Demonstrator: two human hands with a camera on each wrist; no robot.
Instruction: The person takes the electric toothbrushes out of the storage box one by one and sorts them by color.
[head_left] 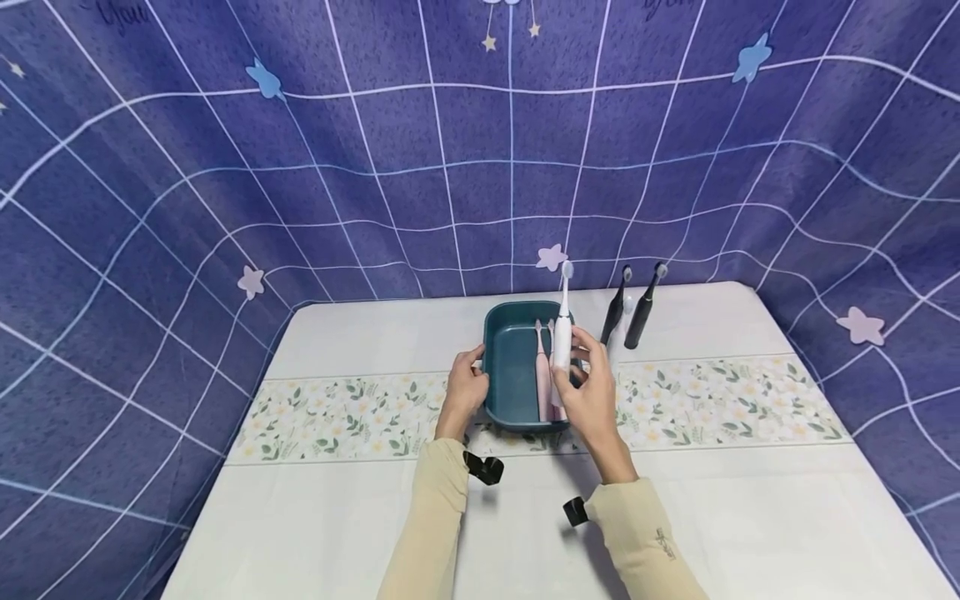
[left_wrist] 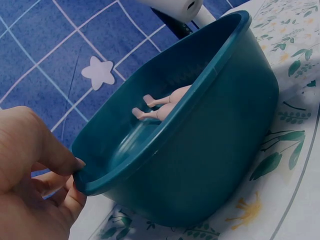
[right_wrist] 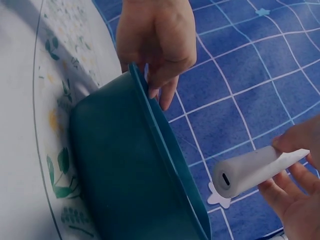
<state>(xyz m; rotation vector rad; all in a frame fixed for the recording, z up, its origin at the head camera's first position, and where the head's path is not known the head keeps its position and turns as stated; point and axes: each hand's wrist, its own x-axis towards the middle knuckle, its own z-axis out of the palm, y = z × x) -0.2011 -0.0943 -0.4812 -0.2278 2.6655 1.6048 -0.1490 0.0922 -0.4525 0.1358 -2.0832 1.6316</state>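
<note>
A dark green plastic basin (head_left: 512,367) stands on the table. My left hand (head_left: 467,387) holds its left rim, the thumb on the inner edge and fingers outside in the left wrist view. My right hand (head_left: 592,396) grips a white electric toothbrush (head_left: 562,337) by the handle, brush head up, above the basin's right side. In the right wrist view the base of this white handle (right_wrist: 245,172) shows a dark slot. Two pink electric toothbrushes (head_left: 543,387) lie side by side in the basin, heads toward the back; the right hand partly covers one.
Right of the basin, two black electric toothbrushes (head_left: 641,321) stand upright, with a white one (head_left: 625,321) partly hidden between them. The white table covering (head_left: 337,517) carries a flowered band (head_left: 337,417). A blue curtain with stars (head_left: 465,192) hangs behind and at both sides.
</note>
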